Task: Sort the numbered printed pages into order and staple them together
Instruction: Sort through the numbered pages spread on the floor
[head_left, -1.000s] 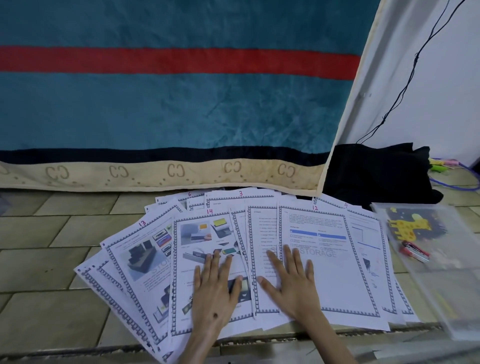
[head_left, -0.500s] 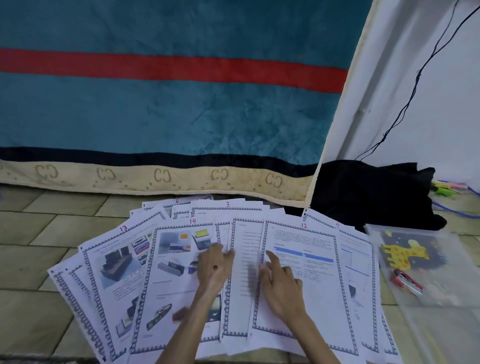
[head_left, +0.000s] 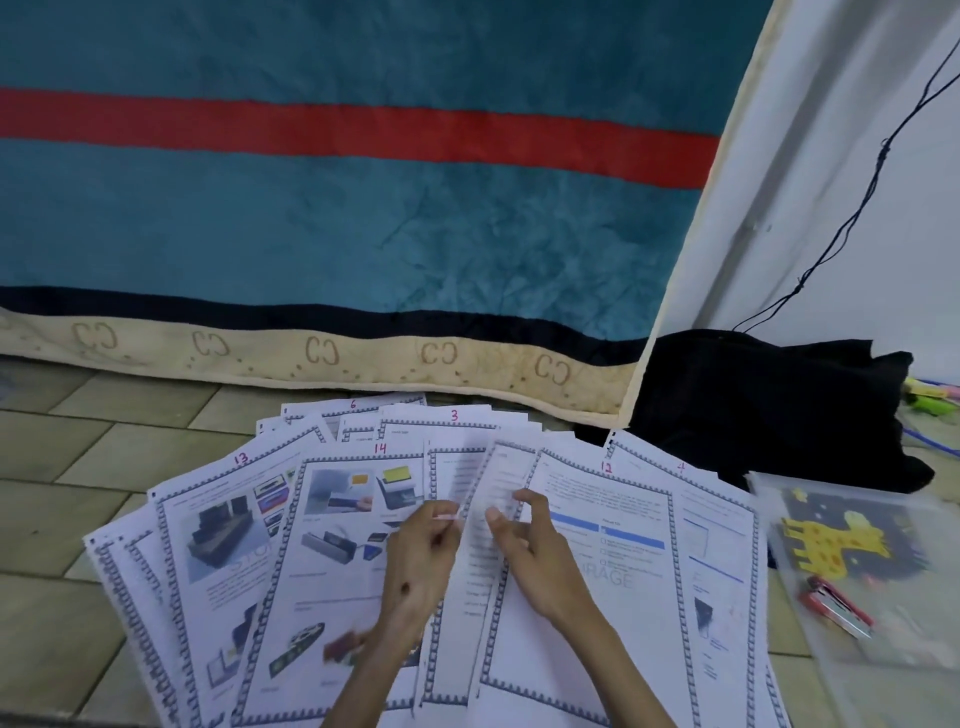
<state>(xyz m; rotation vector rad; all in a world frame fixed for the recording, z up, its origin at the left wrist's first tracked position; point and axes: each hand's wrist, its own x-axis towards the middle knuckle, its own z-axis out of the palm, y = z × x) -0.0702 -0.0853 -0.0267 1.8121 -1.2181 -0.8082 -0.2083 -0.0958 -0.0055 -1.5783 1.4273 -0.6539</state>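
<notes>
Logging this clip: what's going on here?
A person is sorting numbered pages fanned out on a tiled floor. Both hands work at the middle of the spread: the left hand and right hand pinch at a sheet between pages 14 and 12. Nothing is stacked yet. The red stapler lies untouched on a clear folder to the right.

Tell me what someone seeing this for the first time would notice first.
Probably the fan of bordered printed pages spread on the tiled floor, handwritten pink numbers at their tops. At the middle, the left hand and right hand pinch the edges of pages. Behind hangs a big teal blanket with a red stripe, and at right a red stapler lies on a clear folder.
</notes>
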